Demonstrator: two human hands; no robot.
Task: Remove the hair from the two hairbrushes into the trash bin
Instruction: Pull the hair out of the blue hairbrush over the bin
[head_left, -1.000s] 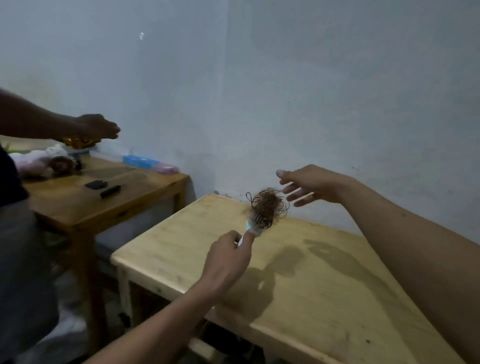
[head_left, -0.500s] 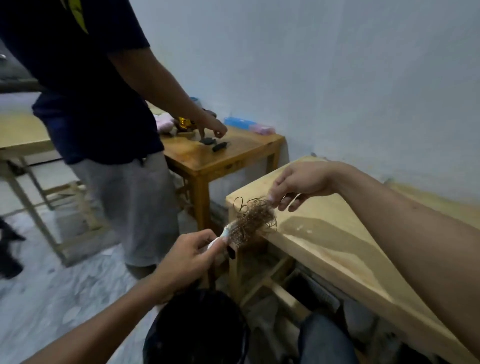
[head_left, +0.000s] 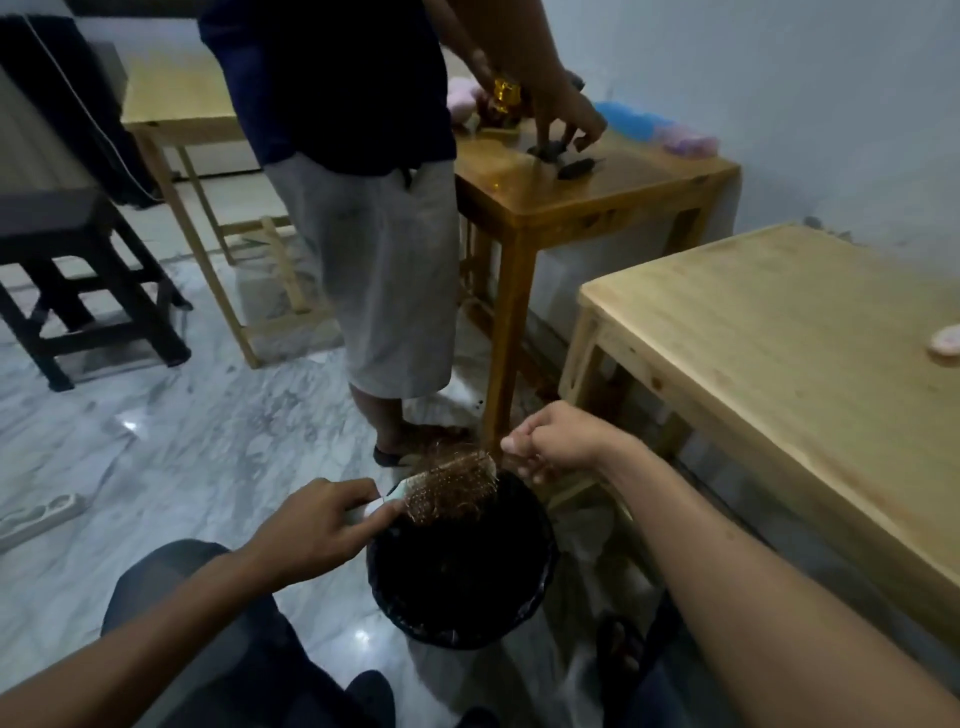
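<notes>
Two bare hands low in the frame, just above centre-bottom. Left hand (head_left: 317, 525) closed around the pale handle of a hairbrush (head_left: 441, 486), thumb and forefinger pinched near the neck. Brush head tilted up toward the right, matted with reddish-brown hair (head_left: 457, 491), held directly over the far rim of the trash bin (head_left: 457, 566). Right hand (head_left: 558, 441) just right of the brush head, fingers curled into a narrow pinch on strands at the brush's upper edge; how much hair sits inside the pinch, impossible to tell. Bin round, black, lined with a dark bag, standing on the marbled floor (head_left: 171, 447) at lower centre, between the two forearms. Contents of the bin too dark to make out.

Right half of the frame: light wooden table (head_left: 779, 332), with a small pink rounded object (head_left: 943, 343) cut by the right edge, too little showing to identify. Upper centre: darker wooden table (head_left: 597, 192) against the wall, carrying small dark items, something gold, and blue and pink things at its back edge. Standing beside it, another person (head_left: 363, 208) in a dark top and grey shorts, one hand down on that tabletop. Upper left: dark stool (head_left: 67, 270) and a further pale table (head_left: 176, 114). Lower left edge: white power strip (head_left: 41, 514) lying on the floor.
</notes>
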